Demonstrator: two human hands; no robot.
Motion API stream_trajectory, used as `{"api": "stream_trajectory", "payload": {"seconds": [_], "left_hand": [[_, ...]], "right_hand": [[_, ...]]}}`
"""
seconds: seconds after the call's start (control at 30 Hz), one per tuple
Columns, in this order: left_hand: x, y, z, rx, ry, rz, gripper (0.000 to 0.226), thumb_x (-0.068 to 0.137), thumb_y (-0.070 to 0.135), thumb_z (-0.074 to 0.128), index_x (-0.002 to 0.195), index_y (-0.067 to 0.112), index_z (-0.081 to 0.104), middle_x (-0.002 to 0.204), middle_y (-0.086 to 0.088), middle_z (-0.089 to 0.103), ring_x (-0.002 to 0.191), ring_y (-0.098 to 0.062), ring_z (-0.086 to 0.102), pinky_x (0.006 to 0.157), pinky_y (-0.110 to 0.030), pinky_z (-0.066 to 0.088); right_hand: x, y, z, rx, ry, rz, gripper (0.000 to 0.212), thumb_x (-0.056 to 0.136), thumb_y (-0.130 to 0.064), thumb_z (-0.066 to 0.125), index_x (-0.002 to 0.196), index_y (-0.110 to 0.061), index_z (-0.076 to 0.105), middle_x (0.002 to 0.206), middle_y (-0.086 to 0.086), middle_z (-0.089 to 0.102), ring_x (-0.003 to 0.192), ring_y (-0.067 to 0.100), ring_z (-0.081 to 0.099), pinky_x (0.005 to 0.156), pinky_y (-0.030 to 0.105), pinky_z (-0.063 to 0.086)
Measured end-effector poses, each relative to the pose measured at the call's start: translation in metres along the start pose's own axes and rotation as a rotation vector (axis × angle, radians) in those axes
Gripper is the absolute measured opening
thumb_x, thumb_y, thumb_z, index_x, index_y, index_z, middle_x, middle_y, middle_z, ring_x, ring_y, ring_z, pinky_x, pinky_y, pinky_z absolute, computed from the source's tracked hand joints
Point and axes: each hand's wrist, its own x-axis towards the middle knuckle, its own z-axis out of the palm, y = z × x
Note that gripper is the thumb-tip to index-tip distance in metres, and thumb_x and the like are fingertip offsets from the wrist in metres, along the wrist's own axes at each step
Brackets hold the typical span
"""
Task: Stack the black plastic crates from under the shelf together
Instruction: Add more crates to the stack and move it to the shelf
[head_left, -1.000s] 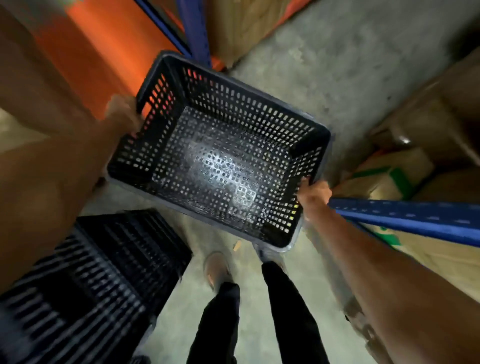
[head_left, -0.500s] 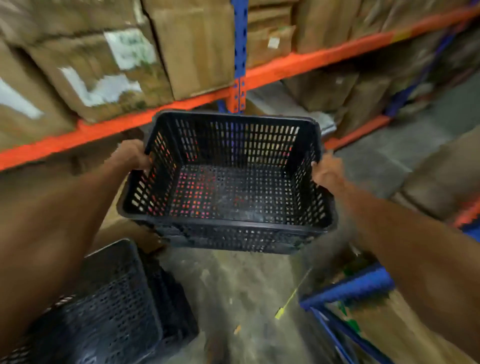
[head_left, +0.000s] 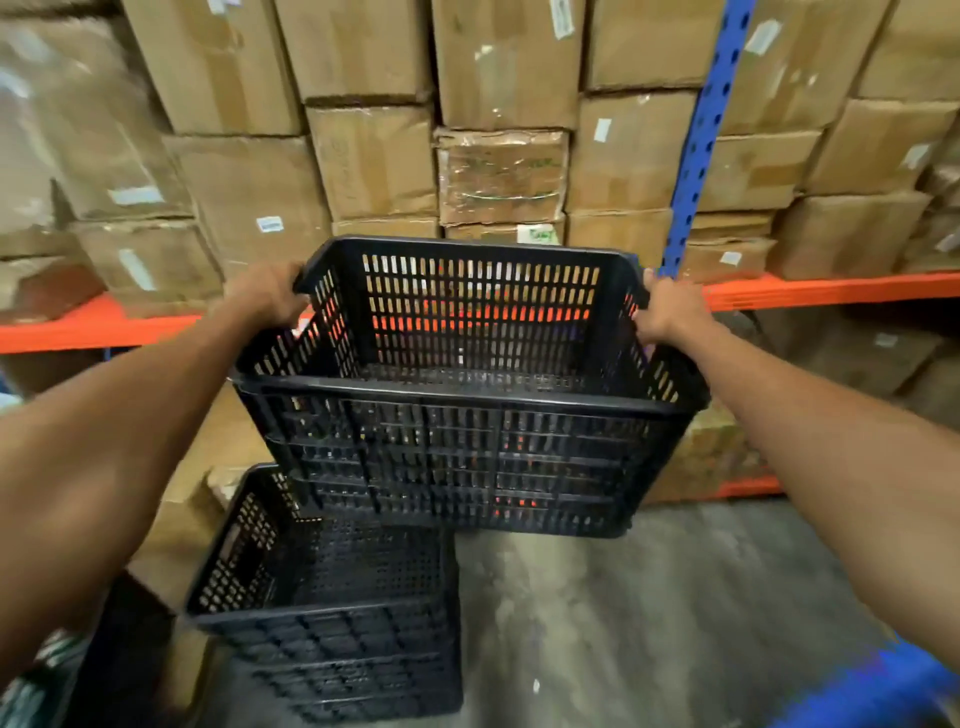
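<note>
Black crate (head_left: 457, 457) gripped, left hand (head_left: 267, 299), right hand (head_left: 670, 312), labels (head_left: 269, 224) (illegible)

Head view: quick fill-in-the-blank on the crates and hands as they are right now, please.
1. The left hand and right hand hold the raised crate, which is ____ inside.
2. The lower crate stands on the concrete ____.
3. The shelf beam behind them is coloured ____.
4. The upright post is coloured ____.
Missing words: empty; floor; orange; blue.
</note>
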Motion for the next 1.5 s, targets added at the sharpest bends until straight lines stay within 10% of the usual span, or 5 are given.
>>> {"api": "stream_trajectory", "payload": {"seconds": [0.2, 0.53, 1.5], "left_hand": [[-0.068, -0.116, -0.011, 0.042, 0.031, -0.1, 0.031, 0.08, 0.021, 0.059, 0.107, 0.007, 0.066, 0.095, -0.027, 0.068, 0.09, -0.038, 0.066, 0.076, -0.044, 0.054], [-0.11, -0.26, 0.053, 0.082, 0.038, -0.288, 0.04, 0.085, 0.033, 0.056, 0.125, 0.03, 0.056, 0.11, -0.024, 0.066, 0.104, -0.045, 0.062, 0.081, -0.048, 0.052], [-0.067, -0.318, 0.205, -0.148, -0.046, -0.384, 0.036, 0.094, 0.03, 0.051, 0.129, 0.023, 0.056, 0.103, -0.014, 0.071, 0.089, -0.034, 0.067, 0.08, -0.045, 0.057]], "right_hand": [[-0.034, -0.108, 0.037, 0.092, -0.057, -0.112, 0.033, 0.085, -0.017, 0.063, 0.113, -0.002, 0.058, 0.114, 0.025, 0.065, 0.109, 0.041, 0.061, 0.084, 0.038, 0.05], [-0.08, -0.227, 0.132, 0.224, -0.076, -0.055, 0.059, 0.088, -0.025, 0.061, 0.144, -0.026, 0.042, 0.126, 0.022, 0.059, 0.118, 0.04, 0.056, 0.096, 0.044, 0.049], [-0.082, -0.261, 0.273, 0.126, -0.117, 0.044, 0.063, 0.095, -0.028, 0.051, 0.152, -0.034, 0.023, 0.117, 0.02, 0.064, 0.117, 0.042, 0.053, 0.097, 0.047, 0.046]]}}
